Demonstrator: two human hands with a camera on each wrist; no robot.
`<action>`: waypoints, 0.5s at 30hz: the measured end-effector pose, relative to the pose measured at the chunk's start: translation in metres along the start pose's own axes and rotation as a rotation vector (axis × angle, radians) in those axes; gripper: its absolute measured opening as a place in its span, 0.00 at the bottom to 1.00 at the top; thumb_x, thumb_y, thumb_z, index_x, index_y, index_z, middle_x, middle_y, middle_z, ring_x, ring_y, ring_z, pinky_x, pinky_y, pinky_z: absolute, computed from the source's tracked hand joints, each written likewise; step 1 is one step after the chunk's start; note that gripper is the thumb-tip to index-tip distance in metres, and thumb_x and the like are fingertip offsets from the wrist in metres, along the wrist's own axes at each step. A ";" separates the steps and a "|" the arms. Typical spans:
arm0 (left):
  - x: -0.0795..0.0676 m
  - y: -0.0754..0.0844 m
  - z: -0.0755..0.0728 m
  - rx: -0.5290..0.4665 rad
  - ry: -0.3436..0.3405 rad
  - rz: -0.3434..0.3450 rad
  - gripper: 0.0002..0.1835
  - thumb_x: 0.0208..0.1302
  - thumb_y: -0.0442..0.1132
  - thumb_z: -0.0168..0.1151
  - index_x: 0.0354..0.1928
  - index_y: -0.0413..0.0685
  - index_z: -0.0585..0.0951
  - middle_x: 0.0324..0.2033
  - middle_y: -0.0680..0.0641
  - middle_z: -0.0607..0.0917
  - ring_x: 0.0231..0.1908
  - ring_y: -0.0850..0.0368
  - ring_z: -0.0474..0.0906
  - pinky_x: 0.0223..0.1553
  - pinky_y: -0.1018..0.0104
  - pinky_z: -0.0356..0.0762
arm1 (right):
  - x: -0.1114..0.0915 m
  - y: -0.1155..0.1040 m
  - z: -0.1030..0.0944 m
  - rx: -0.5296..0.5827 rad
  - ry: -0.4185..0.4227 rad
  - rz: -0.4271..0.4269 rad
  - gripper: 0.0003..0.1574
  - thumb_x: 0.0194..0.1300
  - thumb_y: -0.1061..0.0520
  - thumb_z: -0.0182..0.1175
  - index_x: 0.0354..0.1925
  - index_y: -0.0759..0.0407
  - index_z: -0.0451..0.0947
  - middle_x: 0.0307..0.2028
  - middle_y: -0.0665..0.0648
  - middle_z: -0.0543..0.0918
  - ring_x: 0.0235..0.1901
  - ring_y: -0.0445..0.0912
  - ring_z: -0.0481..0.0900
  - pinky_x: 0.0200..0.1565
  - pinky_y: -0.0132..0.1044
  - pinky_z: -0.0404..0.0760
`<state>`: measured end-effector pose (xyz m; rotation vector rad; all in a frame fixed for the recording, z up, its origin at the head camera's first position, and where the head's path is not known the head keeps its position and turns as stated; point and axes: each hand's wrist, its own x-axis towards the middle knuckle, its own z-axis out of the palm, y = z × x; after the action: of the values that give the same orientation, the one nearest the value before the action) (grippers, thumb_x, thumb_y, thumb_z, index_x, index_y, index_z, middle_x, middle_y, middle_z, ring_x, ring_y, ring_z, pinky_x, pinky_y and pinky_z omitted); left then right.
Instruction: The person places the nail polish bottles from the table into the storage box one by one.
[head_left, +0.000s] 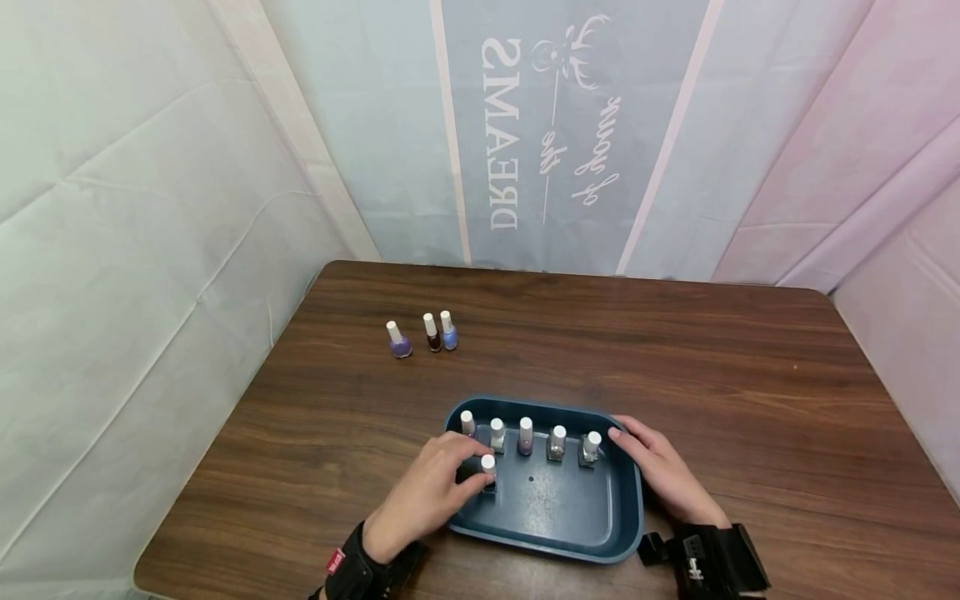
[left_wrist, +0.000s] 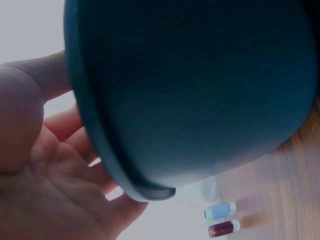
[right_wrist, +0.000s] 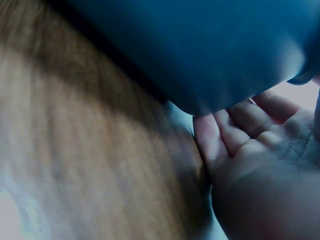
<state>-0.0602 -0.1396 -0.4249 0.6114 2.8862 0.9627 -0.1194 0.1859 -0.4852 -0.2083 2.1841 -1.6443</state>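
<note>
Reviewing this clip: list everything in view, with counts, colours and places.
Table: 1, brown wood grain, beneath the tray
Tray: 1, dark blue, between the hands
Row of bottles: 5, white caps, along the tray's far side
Near bottle: 1, white cap, body mostly hidden, tray's left part
Purple bottle: 1, white cap, table beyond tray
Dark bottle: 1, white cap, right of purple
Blue bottle: 1, white cap, beside dark
Cloth backdrop: count unclear, white, blue-grey, pink, around table
Wrist straps: 2, black, each wrist
Left hand: 1, pinching near bottle
Right hand: 1, tray's right end
</note>
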 end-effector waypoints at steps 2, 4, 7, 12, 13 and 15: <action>0.000 0.000 0.001 0.027 -0.007 0.004 0.11 0.61 0.44 0.66 0.44 0.50 0.84 0.41 0.56 0.86 0.47 0.61 0.77 0.51 0.56 0.73 | 0.000 0.001 0.000 -0.004 -0.001 0.001 0.31 0.75 0.43 0.45 0.65 0.61 0.66 0.59 0.64 0.73 0.50 0.44 0.75 0.49 0.31 0.76; 0.001 0.000 0.003 0.051 -0.009 0.011 0.11 0.61 0.44 0.66 0.44 0.51 0.84 0.40 0.56 0.86 0.47 0.61 0.77 0.52 0.56 0.72 | 0.001 0.002 0.000 0.009 0.001 0.004 0.31 0.74 0.42 0.46 0.65 0.60 0.66 0.59 0.63 0.74 0.49 0.43 0.76 0.49 0.31 0.77; 0.002 0.000 0.004 0.090 -0.011 0.027 0.10 0.60 0.44 0.67 0.42 0.52 0.84 0.39 0.57 0.86 0.47 0.62 0.77 0.53 0.56 0.71 | 0.002 0.004 0.000 0.029 0.005 0.001 0.30 0.74 0.42 0.46 0.64 0.58 0.67 0.58 0.61 0.75 0.48 0.40 0.77 0.48 0.32 0.77; 0.002 0.001 0.007 0.141 -0.014 0.049 0.08 0.60 0.45 0.66 0.41 0.53 0.83 0.39 0.58 0.86 0.48 0.62 0.77 0.56 0.56 0.67 | 0.003 0.005 -0.001 0.039 0.009 -0.013 0.30 0.74 0.42 0.46 0.64 0.58 0.68 0.57 0.58 0.76 0.48 0.38 0.77 0.48 0.32 0.78; 0.002 0.001 0.008 0.147 -0.015 0.051 0.09 0.60 0.45 0.66 0.41 0.54 0.83 0.39 0.58 0.86 0.49 0.62 0.77 0.56 0.56 0.66 | 0.003 0.005 -0.001 0.040 0.012 -0.012 0.30 0.74 0.42 0.46 0.64 0.58 0.68 0.56 0.58 0.77 0.48 0.38 0.77 0.48 0.32 0.78; 0.002 0.001 0.009 0.158 -0.018 0.057 0.09 0.60 0.45 0.66 0.41 0.53 0.83 0.40 0.57 0.86 0.49 0.61 0.77 0.56 0.56 0.66 | 0.003 0.005 -0.001 0.042 0.012 -0.009 0.29 0.74 0.42 0.47 0.63 0.57 0.69 0.56 0.58 0.77 0.48 0.39 0.77 0.48 0.32 0.78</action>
<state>-0.0603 -0.1331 -0.4312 0.7119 2.9637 0.7358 -0.1215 0.1870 -0.4906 -0.1972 2.1586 -1.6994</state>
